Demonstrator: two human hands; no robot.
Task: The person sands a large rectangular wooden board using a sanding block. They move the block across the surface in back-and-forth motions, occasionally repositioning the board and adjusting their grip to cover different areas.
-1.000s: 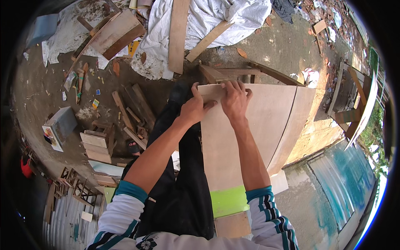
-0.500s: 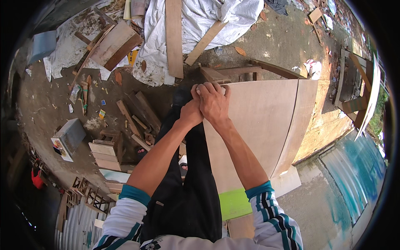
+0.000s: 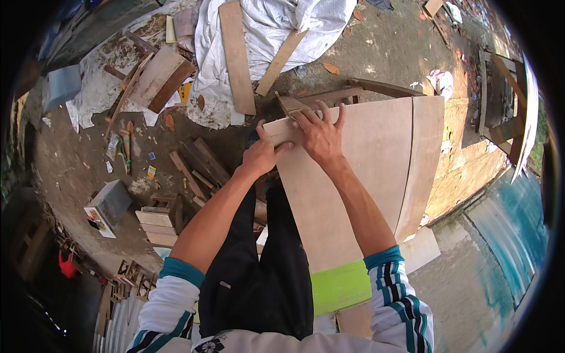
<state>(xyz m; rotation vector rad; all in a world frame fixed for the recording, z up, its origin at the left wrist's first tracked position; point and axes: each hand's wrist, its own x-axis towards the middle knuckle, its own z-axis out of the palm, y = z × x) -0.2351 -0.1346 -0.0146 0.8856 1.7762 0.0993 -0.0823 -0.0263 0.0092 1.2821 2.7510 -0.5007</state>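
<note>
A large pale plywood sheet (image 3: 359,170) lies at the right of my legs, with a dark seam near its right side. At its upper left corner, a short light wood strip (image 3: 279,130) runs along the far edge. My left hand (image 3: 262,154) is closed around the strip's left end, thumb on the near face. My right hand (image 3: 321,138) grips farther right along the strip, its index finger bent over the far edge and the other fingers spread and raised. The strip's right part is hidden under my right hand.
Beyond the sheet stands a dark wooden frame (image 3: 376,86). Loose boards (image 3: 206,162) and a grey box (image 3: 110,203) lie at the left. Planks (image 3: 237,59) rest on a white tarp (image 3: 282,29) at the far side. A bright green panel (image 3: 340,286) shows near me.
My hands were clasped together at the sheet's corner. They have moved apart, the right one sliding right along the edge, and the light strip now shows between them. The view has shifted slightly.
</note>
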